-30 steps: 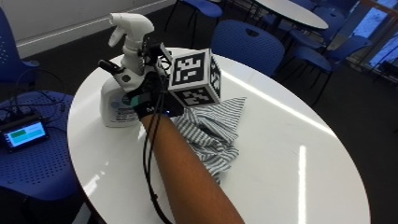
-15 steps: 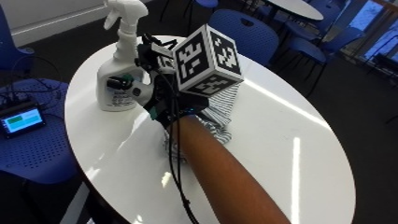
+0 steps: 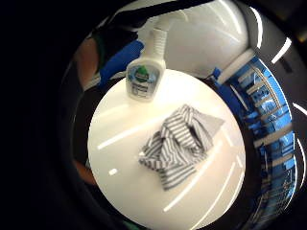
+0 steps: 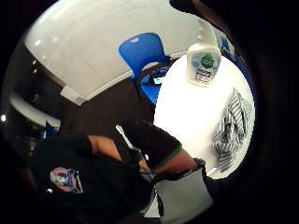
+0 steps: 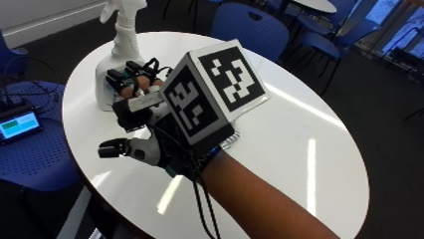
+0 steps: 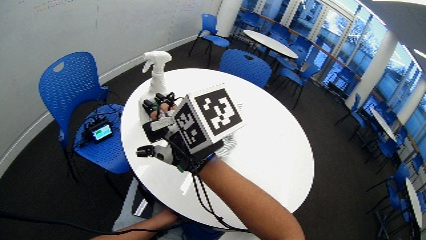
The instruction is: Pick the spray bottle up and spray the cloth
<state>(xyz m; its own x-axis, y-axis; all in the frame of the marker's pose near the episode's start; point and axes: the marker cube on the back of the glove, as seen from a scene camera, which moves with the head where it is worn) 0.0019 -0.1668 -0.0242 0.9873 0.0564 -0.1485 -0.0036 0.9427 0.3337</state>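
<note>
Round white table (image 5: 311, 124) among blue chairs (image 6: 66, 85), spray bottle (image 5: 119, 55) upright near its edge, striped cloth (image 3: 177, 143) mid-table, gloved right hand (image 5: 149, 132) hovering above, fingers (image 5: 112, 148) relaxed, holding nothing

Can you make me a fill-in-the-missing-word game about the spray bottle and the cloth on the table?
1. The white spray bottle stands ___ on the round table.
2. The crumpled cloth has a ___ pattern.
3. The gloved right hand holds ___.
4. The chair beside the table is ___.

Missing words: upright; striped; nothing; blue
</note>
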